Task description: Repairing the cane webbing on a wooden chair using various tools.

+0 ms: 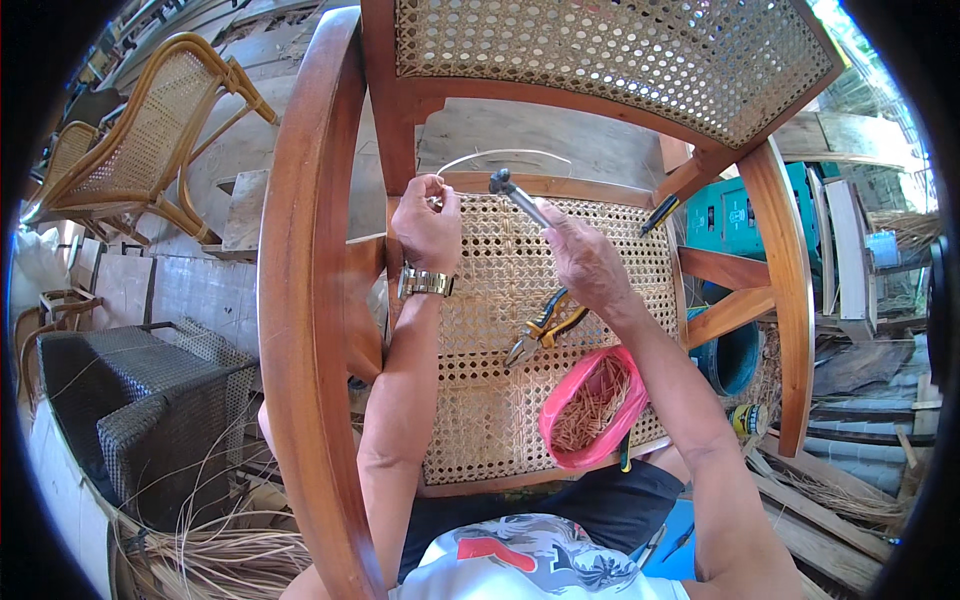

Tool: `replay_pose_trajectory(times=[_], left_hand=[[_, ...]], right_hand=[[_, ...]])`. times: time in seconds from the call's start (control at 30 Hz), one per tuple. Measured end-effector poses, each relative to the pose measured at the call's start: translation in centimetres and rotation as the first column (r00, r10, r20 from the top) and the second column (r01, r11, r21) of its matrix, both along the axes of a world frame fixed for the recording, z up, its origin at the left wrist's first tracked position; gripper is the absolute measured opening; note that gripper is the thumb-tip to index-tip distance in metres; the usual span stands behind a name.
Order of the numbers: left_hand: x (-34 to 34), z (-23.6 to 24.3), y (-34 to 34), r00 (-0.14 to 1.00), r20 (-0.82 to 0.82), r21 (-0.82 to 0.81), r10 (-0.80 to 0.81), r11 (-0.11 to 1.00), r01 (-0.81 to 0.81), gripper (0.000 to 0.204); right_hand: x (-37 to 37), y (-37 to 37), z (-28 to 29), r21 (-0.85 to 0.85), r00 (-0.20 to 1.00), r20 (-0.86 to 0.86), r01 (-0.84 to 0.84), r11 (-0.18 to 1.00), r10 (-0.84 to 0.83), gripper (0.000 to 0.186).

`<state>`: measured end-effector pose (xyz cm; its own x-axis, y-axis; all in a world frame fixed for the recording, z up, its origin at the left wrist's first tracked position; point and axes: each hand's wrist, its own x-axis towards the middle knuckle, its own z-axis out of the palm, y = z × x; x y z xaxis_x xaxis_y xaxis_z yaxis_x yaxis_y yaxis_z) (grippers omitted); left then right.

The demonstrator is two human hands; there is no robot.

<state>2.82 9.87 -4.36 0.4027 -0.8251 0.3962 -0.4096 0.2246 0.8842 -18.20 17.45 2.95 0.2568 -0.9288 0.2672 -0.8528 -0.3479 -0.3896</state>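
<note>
My left hand [428, 225], with a metal watch at the wrist, is closed in a pinch at the far left corner of a woven cane seat [480, 400]. From its fingertips a thin pale cane strip [505, 153] arcs to the right above the seat's back rail. My right hand [588, 262] is wrapped round the handle of a hammer [522, 204], its head raised near the left fingers. Pliers [540, 330] with yellow and black handles lie on the seat, jaws apart. Nearer me sits a pink plastic bag [553, 395] of small wooden pegs.
The chair's wooden armrest [310, 290] rises at my left, its cane backrest [610, 60] beyond. A yellow-black handled tool [659, 215] rests at the seat's far right. A green-handled tool [625, 453] lies by the bag. Loose cane [230, 560] covers the lower left.
</note>
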Motion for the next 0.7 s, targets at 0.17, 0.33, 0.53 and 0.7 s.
replay_pose_trajectory(times=[0.17, 0.33, 0.53, 0.7], left_hand=[[0.0, -0.1, 0.0, 0.998, -0.061, 0.016, -0.010, 1.000, 0.011, 0.016], [-0.1, 0.3, 0.0, 0.996, -0.092, 0.031, -0.012, 0.999, 0.014, 0.016], [-0.1, 0.6, 0.3, 0.998, -0.061, 0.022, -0.009, 1.000, 0.011, 0.013], [0.0, 0.9, 0.4, 0.997, -0.063, 0.076, -0.035, 0.996, 0.039, 0.016]], right_hand=[[-0.1, 0.8, 0.4, -0.025, 1.000, 0.019, 0.003, 1.000, -0.003, 0.054], [0.4, 1.1, 0.2, -0.091, 0.998, -0.057, -0.031, 0.995, 0.026, 0.053], [-0.1, 0.6, -0.9, -0.011, 1.000, -0.003, 0.005, 1.000, -0.005, 0.047], [0.3, 0.8, -0.8, -0.067, 0.999, -0.036, 0.002, 0.998, -0.004, 0.046]])
